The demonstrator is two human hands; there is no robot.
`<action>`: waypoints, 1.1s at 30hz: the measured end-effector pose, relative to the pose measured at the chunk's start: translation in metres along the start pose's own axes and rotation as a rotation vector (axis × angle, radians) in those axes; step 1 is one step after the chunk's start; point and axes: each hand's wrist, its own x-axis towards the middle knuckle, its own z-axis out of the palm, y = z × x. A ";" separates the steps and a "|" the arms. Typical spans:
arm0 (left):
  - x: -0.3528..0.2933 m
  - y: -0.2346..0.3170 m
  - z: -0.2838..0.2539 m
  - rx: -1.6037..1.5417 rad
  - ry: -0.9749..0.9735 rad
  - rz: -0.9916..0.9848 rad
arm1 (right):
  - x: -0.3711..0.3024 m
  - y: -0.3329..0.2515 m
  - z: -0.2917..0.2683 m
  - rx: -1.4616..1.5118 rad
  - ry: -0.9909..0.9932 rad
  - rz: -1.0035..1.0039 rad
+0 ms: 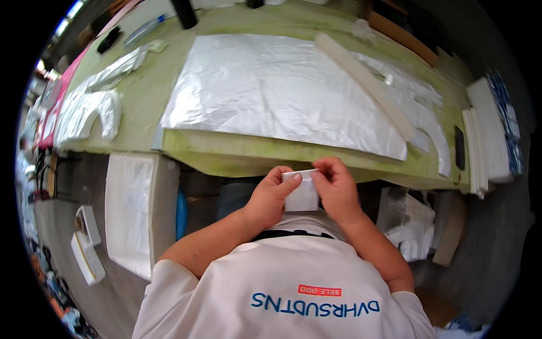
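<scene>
Close in front of my waist, at the near edge of the table, both hands hold a small white rectangular piece (302, 196), flat and paper-like. My left hand (269, 196) grips its left side, thumb on top near the upper corner. At its upper right, the fingers of my right hand (336, 189) are pinched together on the edge. Whether it is a folded sheet or a thin packet I cannot tell. Beyond the hands, a large shiny sheet of clear plastic film (254, 85) lies spread on the green-covered table (226, 150).
A long pale board strip (367, 85) lies slantwise over the film's right side. Cut film pieces (90, 116) lie at left, with a plastic bottle (144, 31) behind. A dark flat object (459, 148) rests at right. Below stand a film-topped white block (130, 209) and a film-filled container (409, 226).
</scene>
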 end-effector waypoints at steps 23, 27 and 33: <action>-0.034 -0.010 -0.053 0.473 -0.046 0.362 | -0.010 0.013 0.034 0.072 -0.014 -0.054; -0.036 -0.002 -0.047 0.450 0.043 0.287 | -0.013 0.011 0.035 0.034 -0.020 -0.068; -0.068 0.030 -0.092 0.528 0.149 0.618 | -0.014 0.012 0.043 0.156 -0.142 -0.025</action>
